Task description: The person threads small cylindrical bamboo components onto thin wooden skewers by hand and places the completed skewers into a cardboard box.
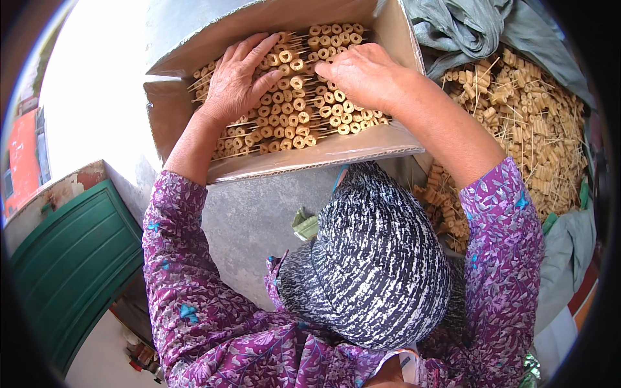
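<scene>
An open cardboard box (317, 155) holds rows of tan, ring-shaped food pieces on thin sticks (284, 119), packed side by side with hollow ends facing up. Across the left part of the rows lies my left hand (239, 81), palm down, its fingers and thumb spread over the skewers. My right hand (362, 74) reaches in from the right, fingers bent and close together, the fingertips touching the skewers near the gap between two groups. Its palm and thumb are hidden from above, so what it grips, if anything, cannot be made out.
Right of the box, a large heap of loose skewers (517, 129) lies in grey-green cloth (466, 26). A green panel (77, 265) stands at the lower left. Below the box, a crumpled pale green scrap (305, 224) rests on the grey surface (239, 226), near my patterned, dark-and-white knee.
</scene>
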`<action>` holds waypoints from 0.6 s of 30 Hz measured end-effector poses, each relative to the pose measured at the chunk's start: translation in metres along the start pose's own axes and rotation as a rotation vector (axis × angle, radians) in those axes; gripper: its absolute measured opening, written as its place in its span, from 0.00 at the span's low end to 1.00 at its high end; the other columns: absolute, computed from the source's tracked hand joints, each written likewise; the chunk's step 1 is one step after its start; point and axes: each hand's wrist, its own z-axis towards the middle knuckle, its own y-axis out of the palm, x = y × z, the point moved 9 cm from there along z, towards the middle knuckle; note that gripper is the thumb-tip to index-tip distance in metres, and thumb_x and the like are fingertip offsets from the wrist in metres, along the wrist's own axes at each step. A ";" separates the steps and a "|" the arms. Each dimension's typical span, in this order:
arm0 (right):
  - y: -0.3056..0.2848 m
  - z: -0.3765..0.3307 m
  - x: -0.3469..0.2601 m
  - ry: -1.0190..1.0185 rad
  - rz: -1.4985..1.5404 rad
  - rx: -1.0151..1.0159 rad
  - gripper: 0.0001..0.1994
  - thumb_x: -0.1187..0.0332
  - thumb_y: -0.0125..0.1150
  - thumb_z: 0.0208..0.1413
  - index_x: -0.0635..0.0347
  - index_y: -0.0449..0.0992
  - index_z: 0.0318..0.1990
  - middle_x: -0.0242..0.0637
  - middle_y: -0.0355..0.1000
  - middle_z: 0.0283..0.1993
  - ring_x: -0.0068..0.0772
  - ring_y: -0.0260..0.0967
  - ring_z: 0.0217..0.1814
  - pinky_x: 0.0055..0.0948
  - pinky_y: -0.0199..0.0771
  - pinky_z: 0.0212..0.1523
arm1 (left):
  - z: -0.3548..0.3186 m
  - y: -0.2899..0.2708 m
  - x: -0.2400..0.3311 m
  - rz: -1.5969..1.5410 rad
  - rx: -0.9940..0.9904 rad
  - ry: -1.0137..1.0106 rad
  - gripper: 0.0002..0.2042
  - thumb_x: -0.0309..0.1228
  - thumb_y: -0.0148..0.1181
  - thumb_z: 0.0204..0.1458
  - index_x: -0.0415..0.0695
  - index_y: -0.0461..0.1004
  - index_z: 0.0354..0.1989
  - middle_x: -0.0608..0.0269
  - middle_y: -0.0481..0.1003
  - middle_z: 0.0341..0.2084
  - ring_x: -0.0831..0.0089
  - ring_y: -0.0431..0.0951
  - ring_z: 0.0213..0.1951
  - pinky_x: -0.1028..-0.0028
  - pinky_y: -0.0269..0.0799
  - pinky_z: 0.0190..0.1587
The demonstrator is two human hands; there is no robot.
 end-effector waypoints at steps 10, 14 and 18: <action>0.011 0.006 -0.007 -0.084 0.006 0.031 0.16 0.74 0.48 0.60 0.50 0.73 0.54 0.45 0.75 0.43 0.44 0.75 0.46 0.40 0.76 0.46 | 0.003 -0.002 -0.001 -0.025 -0.001 -0.031 0.28 0.47 0.52 0.57 0.56 0.60 0.67 0.54 0.61 0.63 0.54 0.60 0.64 0.56 0.57 0.65; 0.013 0.007 -0.004 -0.067 -0.002 0.021 0.18 0.75 0.48 0.59 0.50 0.72 0.55 0.45 0.75 0.44 0.45 0.75 0.46 0.39 0.75 0.47 | 0.003 -0.001 -0.001 -0.066 0.016 -0.052 0.28 0.46 0.54 0.56 0.56 0.61 0.66 0.54 0.62 0.63 0.54 0.61 0.64 0.56 0.57 0.66; 0.007 0.003 0.000 -0.038 0.025 -0.021 0.18 0.73 0.47 0.60 0.50 0.71 0.57 0.45 0.74 0.44 0.45 0.75 0.47 0.40 0.75 0.47 | 0.001 -0.001 -0.003 -0.083 0.035 -0.065 0.29 0.44 0.55 0.55 0.55 0.61 0.66 0.54 0.62 0.62 0.54 0.61 0.63 0.56 0.57 0.66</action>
